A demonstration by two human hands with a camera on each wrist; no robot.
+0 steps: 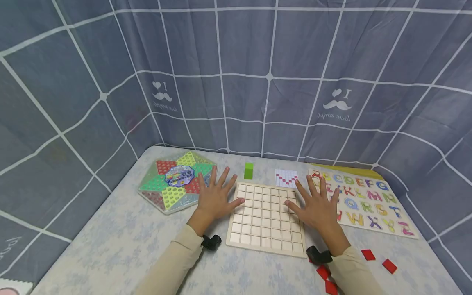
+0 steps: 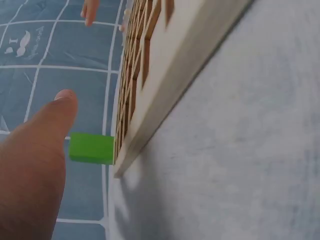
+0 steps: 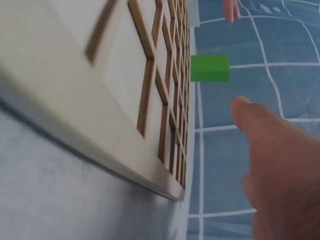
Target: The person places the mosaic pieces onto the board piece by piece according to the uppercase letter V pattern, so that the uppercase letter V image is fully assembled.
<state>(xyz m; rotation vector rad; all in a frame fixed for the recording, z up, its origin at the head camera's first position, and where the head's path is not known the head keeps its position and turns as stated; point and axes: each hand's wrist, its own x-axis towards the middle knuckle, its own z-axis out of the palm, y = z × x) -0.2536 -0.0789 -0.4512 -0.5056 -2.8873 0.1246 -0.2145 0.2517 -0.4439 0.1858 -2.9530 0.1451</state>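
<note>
A square wooden grid board [image 1: 266, 221] with shallow compartments lies in the middle of the table. My left hand [image 1: 215, 198] is spread beside its left edge, thumb reaching over the rim in the head view. On the other side, my right hand [image 1: 318, 207] spreads its fingers at the right edge, overlapping the board's corner and the letter board. Neither hand holds anything. A green block [image 1: 248, 171] stands upright behind the board; both wrist views show it past the thumbs. Behind the board's right corner lies a card [image 1: 286, 178] with a red checked pattern.
A Chinese checkers set [image 1: 177, 180] in clear packaging lies at left. An alphabet puzzle board [image 1: 368, 205] lies at right. Several red square tiles [image 1: 389, 266] are scattered front right, some beside the right sleeve. A grey-blue gridded curtain [image 1: 243, 98] hangs behind the table.
</note>
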